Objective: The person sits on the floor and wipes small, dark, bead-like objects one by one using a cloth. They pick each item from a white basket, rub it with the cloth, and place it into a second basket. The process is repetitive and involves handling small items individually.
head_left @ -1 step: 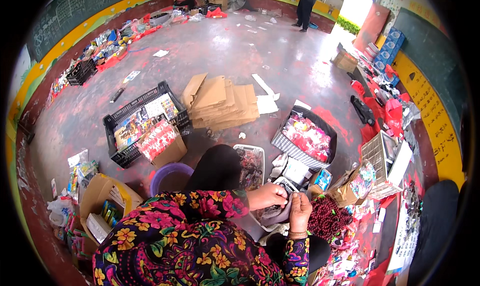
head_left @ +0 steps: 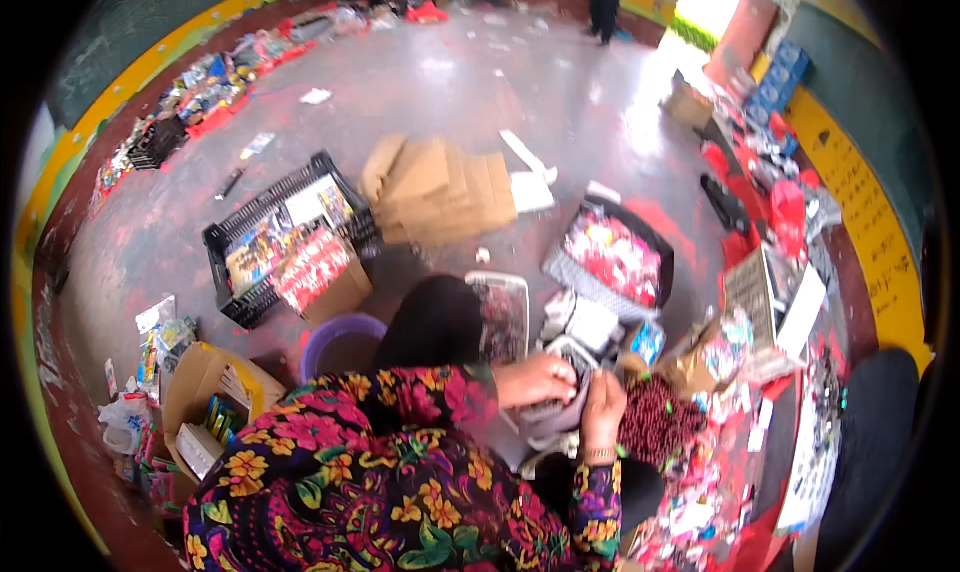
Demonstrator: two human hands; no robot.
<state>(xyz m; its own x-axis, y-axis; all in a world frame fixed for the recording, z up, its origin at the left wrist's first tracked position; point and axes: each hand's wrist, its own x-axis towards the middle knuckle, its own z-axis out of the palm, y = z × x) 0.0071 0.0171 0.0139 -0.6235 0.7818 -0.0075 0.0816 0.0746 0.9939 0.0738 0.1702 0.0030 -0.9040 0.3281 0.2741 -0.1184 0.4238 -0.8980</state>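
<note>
In front of me my left hand (head_left: 542, 380) reaches over a small pale basket (head_left: 572, 348) with dark contents. Its fingers are curled together, and what they pinch is too small to make out. Close beside it, my right hand (head_left: 603, 410) is closed, fingertips pressed together; anything in them is hidden. A purple-grey piece, perhaps cloth (head_left: 556, 424), sits below and between the two hands. Against the right hand's outer side lies a heap of dark red beads or berries (head_left: 660, 422). A longer white-rimmed basket (head_left: 505, 280) with small dark pieces stands beyond my left hand.
A black crate (head_left: 235, 307), a cardboard box (head_left: 345, 292), a purple basin (head_left: 318, 347) and flattened cardboard (head_left: 450, 197) lie left and ahead. Right of centre stands a grey basket (head_left: 590, 290) of pink packets. Loose goods line the walls; a person (head_left: 606, 7) stands far off.
The whole view has shifted slightly and blurred. My left hand has moved a little over the pale basket, and my right hand has parted slightly from it.
</note>
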